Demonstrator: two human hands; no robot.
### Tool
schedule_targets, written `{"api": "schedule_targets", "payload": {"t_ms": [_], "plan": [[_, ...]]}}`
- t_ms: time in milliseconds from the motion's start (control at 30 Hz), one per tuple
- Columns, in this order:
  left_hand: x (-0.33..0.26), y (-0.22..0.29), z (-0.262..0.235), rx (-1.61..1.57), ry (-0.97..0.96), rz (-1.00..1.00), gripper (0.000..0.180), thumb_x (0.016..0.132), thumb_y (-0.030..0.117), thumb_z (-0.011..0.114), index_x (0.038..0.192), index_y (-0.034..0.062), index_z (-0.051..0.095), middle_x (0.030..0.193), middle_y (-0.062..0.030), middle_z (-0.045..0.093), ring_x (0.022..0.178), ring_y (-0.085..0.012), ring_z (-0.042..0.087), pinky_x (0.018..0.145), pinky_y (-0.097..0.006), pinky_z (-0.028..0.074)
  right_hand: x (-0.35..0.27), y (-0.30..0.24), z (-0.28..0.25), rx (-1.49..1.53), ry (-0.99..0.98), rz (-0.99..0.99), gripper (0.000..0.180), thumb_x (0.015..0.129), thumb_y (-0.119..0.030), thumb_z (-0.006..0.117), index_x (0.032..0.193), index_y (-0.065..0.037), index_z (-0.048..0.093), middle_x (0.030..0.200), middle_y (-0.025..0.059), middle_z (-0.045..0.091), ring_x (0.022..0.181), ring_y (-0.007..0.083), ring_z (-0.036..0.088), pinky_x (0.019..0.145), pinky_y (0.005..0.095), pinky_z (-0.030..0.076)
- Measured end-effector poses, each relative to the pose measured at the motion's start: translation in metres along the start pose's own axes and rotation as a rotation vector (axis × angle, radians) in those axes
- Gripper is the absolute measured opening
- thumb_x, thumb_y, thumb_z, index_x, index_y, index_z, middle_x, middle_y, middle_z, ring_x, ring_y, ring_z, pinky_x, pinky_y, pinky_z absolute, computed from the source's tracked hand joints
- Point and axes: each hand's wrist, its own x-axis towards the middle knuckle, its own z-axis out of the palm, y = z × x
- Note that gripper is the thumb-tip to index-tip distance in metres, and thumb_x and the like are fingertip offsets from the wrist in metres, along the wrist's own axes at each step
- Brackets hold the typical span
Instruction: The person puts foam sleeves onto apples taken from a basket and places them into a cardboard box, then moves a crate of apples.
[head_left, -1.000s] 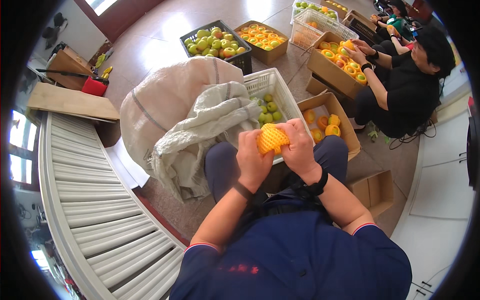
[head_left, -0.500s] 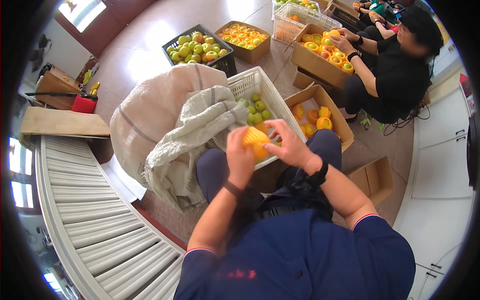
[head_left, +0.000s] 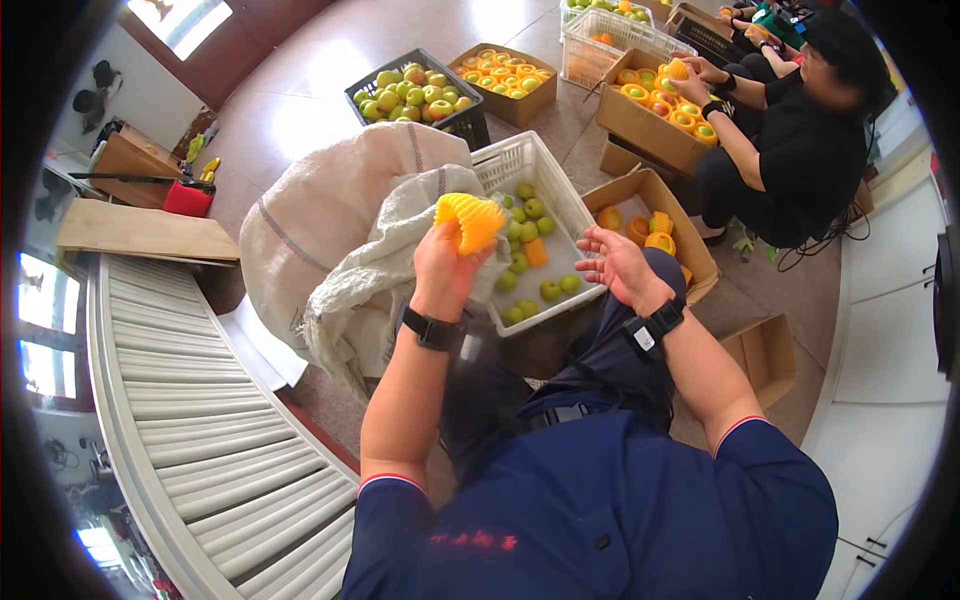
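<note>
A yellow net [head_left: 470, 222] is held in the left hand [head_left: 440, 278], fingers narrowed on it, near the sack [head_left: 325, 190], left of the apple crate [head_left: 556, 180]. The two-handed hold has just been ended; the right hand [head_left: 622, 266], fingers loosely spread, is apparently freed.

The foam net [head_left: 470, 219] is yellow-orange, ribbed.

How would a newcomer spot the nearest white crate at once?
Find the big pale sack left of centre. Just to its right sits the white crate. Unlike the heaped dark crate beyond, it holds thinly spread green apples around a single orange piece.
</note>
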Motion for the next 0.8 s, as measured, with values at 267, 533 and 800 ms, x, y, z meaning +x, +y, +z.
{"api": "schedule_targets", "payload": {"t_ms": [267,533,800], "plan": [[0.02,0.033,0.003,-0.039,0.027,0.025,0.028,0.105,0.018,0.04,0.125,0.0054,0.054,0.123,-0.0107,0.063,0.108,-0.0274,0.063,0.087,-0.05,0.053,0.078,0.016,0.012,0.104,0.01,0.203,0.061,0.096,-0.042,0.063,0.14,-0.008,0.038,0.131,0.0119,0.048,0.093,0.0302,0.065,0.071,0.0407,0.052],[0.067,0.043,-0.021,-0.028,0.027,-0.097,0.027,0.106,0.021,0.041,0.126,0.0092,0.056,0.122,-0.0097,0.066,0.111,-0.0268,0.063,0.089,-0.051,0.053,0.174,0.017,0.052,-0.095,0.068,0.25,0.081,0.096,-0.053,0.058,0.158,-0.015,0.024,0.162,0.0164,0.023,0.124,0.0412,0.049,0.097,0.0523,0.044],[0.115,0.038,-0.047,-0.009,0.093,-0.135,0.027,0.107,0.022,0.042,0.127,0.0086,0.056,0.12,-0.0094,0.066,0.106,-0.0259,0.065,0.086,-0.048,0.055,0.231,0.102,0.112,-0.122,-0.074,0.251,0.066,0.096,-0.053,0.051,0.142,-0.006,0.05,0.144,0.0172,0.054,0.132,0.0303,0.05,0.102,0.0462,0.044]]}}
